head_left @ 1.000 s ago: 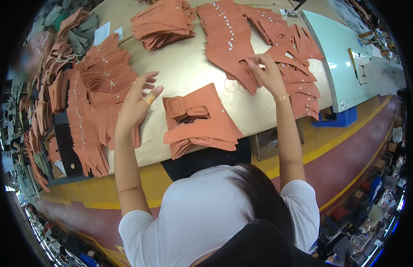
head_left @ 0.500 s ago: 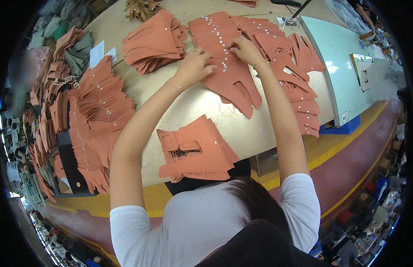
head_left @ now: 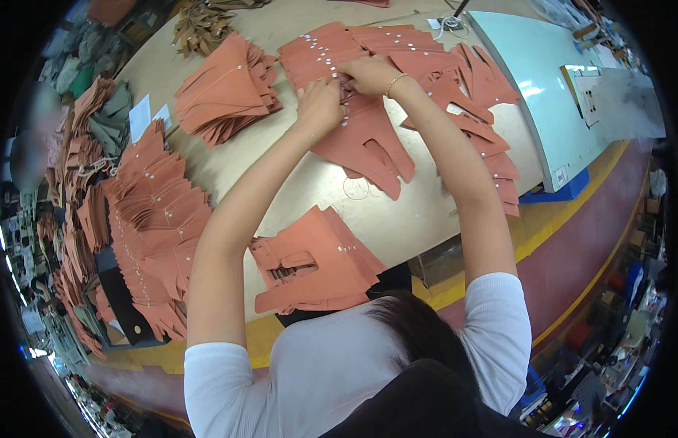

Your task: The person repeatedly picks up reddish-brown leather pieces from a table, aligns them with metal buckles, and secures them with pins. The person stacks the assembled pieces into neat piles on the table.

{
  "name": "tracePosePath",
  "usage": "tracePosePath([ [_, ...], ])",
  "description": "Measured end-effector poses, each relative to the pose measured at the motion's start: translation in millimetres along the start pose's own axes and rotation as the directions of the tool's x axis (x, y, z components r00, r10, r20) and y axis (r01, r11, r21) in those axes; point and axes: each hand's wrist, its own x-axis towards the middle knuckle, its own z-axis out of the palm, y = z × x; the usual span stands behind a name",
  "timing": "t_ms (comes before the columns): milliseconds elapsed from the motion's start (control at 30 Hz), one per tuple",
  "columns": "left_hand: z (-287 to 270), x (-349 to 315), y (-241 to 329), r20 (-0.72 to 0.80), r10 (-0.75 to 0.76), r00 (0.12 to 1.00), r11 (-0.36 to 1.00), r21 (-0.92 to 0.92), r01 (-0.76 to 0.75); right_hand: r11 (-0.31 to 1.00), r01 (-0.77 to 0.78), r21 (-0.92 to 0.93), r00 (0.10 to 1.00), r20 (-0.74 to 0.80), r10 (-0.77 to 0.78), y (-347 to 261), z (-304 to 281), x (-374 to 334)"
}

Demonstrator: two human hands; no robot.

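My left hand (head_left: 318, 107) and my right hand (head_left: 366, 74) meet over an overlapping row of terracotta cut leather pieces (head_left: 368, 142) with small white stickers at the far middle of the beige table (head_left: 397, 219). Both hands pinch the edge of one piece in that row. The right wrist wears a thin gold bracelet. A neat stack of the same terracotta pieces (head_left: 313, 263) lies at the table's near edge, between my arms and close to my body.
A fanned pile of terracotta pieces (head_left: 226, 91) sits far left, and long overlapping rows (head_left: 152, 233) run down the left side. More pieces (head_left: 485, 117) spread to the right. A pale green machine table (head_left: 550, 102) stands at right. A blurred person sits at far left.
My left hand left the pile on the left and reached forward to the far row. Both hands now meet there, higher up the row than half a second ago.
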Motion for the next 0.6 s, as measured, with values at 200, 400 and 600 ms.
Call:
tracePosePath([
  [200, -15.3, -3.7, -0.5, -0.03, 0.049, 0.998, 0.968, -0.245, -0.055, 0.996, -0.035, 0.084, 0.997, -0.059, 0.04, -2.7, -9.8, -15.4],
  [400, -21.5, -1.3, -8.3, 0.016, 0.13, 0.991, 0.951, -0.284, -0.12, 0.968, -0.02, 0.251, 0.844, -0.515, 0.151, -1.0, -50.8, -12.1],
  [600, -5.6, 8.7, -24.5, 0.092, 0.068, 0.993, 0.912, -0.409, -0.025, 0.903, 0.223, 0.368, 0.675, -0.727, 0.129, -3.7, -168.0, -66.6],
])
